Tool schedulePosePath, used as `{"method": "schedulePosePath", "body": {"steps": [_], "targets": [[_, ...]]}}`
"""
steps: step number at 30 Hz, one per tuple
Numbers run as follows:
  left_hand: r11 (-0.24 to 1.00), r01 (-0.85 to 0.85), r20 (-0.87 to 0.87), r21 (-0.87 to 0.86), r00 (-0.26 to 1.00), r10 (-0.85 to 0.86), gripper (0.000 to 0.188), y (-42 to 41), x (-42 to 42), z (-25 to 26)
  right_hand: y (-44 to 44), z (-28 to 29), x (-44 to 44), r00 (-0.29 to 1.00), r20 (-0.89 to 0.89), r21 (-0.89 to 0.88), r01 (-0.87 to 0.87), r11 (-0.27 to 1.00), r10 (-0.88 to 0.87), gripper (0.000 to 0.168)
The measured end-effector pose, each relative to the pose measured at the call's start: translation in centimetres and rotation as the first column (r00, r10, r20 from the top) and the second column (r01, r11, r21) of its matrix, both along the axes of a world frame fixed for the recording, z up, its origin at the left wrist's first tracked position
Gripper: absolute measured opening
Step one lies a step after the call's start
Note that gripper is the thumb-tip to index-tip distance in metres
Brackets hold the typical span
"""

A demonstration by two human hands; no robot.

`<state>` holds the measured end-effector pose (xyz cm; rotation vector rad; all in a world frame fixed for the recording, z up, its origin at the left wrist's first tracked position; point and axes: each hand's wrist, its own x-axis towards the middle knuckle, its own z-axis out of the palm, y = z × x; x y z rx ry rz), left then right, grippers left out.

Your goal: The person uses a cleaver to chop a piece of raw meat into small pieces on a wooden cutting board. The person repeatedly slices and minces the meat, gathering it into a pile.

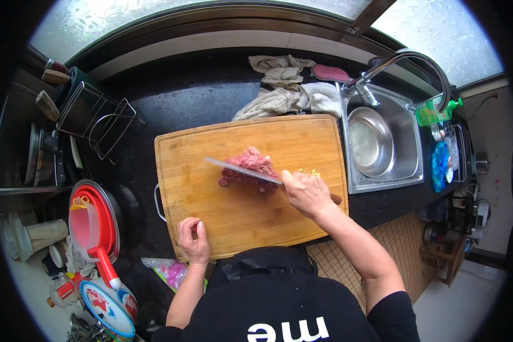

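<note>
A wooden cutting board lies on the dark counter. A mound of chopped raw meat sits near its middle. My right hand grips the wooden handle of a kitchen knife, whose blade lies across the mound, edge-on to the view and pointing left. Small yellow pieces lie on the board just beyond that hand. My left hand rests at the board's near left corner, fingers curled, with a gap between thumb and fingers; whether it holds something small cannot be told.
A steel sink with a metal bowl and a faucet is at the right. Cloths and a pink sponge lie behind the board. A wire rack, red strainer and basins stand at the left.
</note>
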<state>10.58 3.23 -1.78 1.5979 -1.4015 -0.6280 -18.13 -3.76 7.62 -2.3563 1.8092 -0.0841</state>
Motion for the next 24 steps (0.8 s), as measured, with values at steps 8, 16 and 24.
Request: {"method": "schedulePosePath", "body": {"steps": [8, 16, 24], "targets": [[0.999, 0.032, 0.038, -0.004, 0.999, -0.032, 0.006, 0.2, 0.1, 0.0, -0.6, 5.1, 2.6, 0.828, 0.488, -0.03, 0.333, 0.942, -0.277, 0.028], [0.999, 0.034, 0.04, -0.017, 0.999, -0.033, 0.006, 0.0, -0.1, 0.2, -1.3, 2.7, 2.5, 0.92, 0.218, 0.163, 0.294, 0.942, -0.325, 0.024], [1.0, 0.022, 0.027, -0.01, 0.999, -0.022, 0.007, 0.0, -0.1, 0.4, -0.7, -0.1, 3.9, 0.963, 0.158, 0.165, 0.191, 0.968, -0.217, 0.021]]}}
